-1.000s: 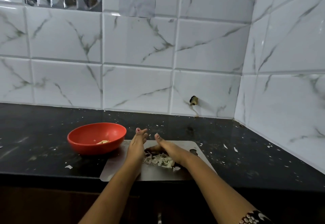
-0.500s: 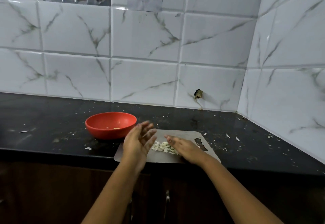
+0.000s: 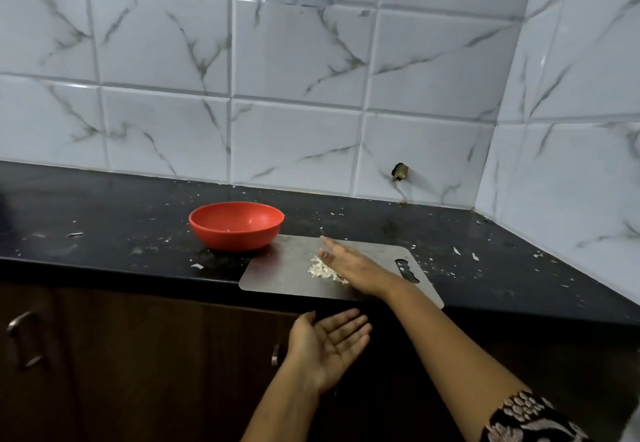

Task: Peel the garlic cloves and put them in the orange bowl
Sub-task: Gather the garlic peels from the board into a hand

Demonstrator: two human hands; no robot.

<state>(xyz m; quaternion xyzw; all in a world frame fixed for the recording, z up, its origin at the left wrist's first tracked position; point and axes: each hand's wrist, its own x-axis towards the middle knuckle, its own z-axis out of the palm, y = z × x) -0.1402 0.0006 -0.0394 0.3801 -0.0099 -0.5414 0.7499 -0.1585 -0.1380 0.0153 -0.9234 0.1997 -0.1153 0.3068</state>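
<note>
Peeling seems done: my flat right hand [image 3: 356,268] touches the garlic skins [image 3: 320,271], left hand [image 3: 329,341] hangs spread palm-up below it, orange bowl [image 3: 236,230] left of my right fingertips; next, sweep skins gently into my palm.

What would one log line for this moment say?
left hand open, palm up | right hand open, against peels | bowl beside board

The right grip [image 3: 349,266] is stretching across the metal cutting board [image 3: 277,268], fingers straight, touching a small pile of garlic peels [image 3: 318,270]. The left grip [image 3: 329,344] is hovering palm-up below the counter [image 3: 121,219] edge, holding nothing. The orange bowl [image 3: 237,233] is sitting just beside the board's far left corner.
</note>
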